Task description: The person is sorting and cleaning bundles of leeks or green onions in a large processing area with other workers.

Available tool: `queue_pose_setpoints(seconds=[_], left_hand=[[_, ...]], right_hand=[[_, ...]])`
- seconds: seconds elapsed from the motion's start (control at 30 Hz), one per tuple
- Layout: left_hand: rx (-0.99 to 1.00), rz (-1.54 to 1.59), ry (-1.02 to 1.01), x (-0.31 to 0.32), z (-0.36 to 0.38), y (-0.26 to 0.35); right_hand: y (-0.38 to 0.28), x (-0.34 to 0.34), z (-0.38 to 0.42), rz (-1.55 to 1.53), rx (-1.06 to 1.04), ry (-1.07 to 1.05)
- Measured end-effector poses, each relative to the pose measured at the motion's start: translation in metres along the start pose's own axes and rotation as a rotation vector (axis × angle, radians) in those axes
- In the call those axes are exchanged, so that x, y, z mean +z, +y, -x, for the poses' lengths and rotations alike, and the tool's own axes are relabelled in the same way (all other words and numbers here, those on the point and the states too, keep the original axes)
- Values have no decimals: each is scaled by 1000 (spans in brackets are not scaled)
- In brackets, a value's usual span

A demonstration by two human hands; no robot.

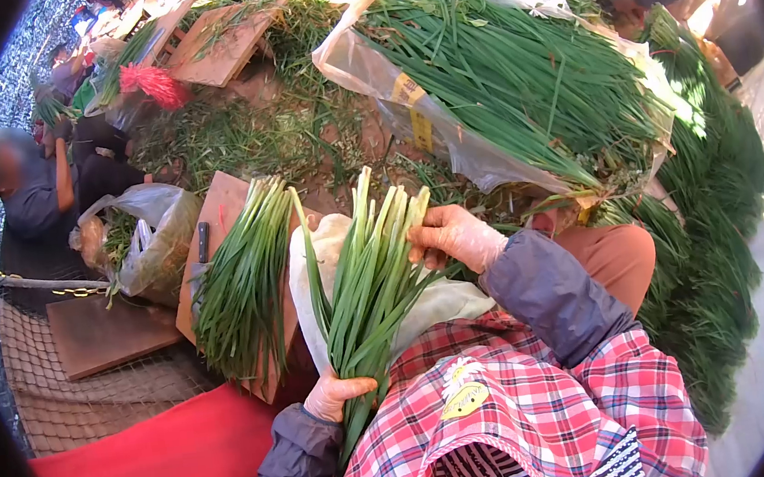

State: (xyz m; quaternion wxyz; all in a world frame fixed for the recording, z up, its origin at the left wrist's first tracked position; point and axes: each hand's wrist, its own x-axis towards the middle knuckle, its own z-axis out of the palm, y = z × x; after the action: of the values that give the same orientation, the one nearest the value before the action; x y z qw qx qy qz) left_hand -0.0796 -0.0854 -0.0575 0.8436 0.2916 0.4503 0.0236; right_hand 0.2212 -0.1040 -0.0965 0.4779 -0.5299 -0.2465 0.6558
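Note:
A loose bunch of garlic chives [364, 286] lies slantwise over my lap, its pale stem ends pointing away from me. My left hand [337, 394] is closed round the green leaf end, thumb across the top. At the pale end, my right hand [460, 236] has its fingers bent and pinched on stems at the bunch's right edge. Both hands wear thin clear gloves. Under the bunch is a whitish cloth [440, 311]. To the left, a second pile of chives [243, 279] rests on a wooden board [223, 194], beside a knife with a dark handle [204, 242].
A large plastic sheet [466, 152] full of chives lies ahead right; more chives [722, 233] are heaped along the right. A stuffed plastic bag [161, 232] and a brown board [111, 334] are at left. Another person [37, 193] sits beyond, near pink ties [153, 84]. Trimmings litter the ground.

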Motion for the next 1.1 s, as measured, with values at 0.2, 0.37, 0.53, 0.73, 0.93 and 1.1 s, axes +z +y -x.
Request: queue_pose_setpoints(seconds=[0.2,0.37,0.53,0.73,0.93,1.1], left_hand=[[91,2,41,9,-2,-3],[75,-48,23,2,-6,-5],[58,-55,33,8,-2,-2],[36,43,0,-12,5,-4],[150,-72,68,-9,9,24],[535,-458,158,38,-20,69]], right_hand=[[12,-2,-11,76,55,1],[10,2,-13,308,-9,32],[16,6,-19,323,-93,151],[-12,-69,-5,-530,-469,255],[21,-48,10,1072,-24,-135],[42,10,-3,-386,-159,-624]])
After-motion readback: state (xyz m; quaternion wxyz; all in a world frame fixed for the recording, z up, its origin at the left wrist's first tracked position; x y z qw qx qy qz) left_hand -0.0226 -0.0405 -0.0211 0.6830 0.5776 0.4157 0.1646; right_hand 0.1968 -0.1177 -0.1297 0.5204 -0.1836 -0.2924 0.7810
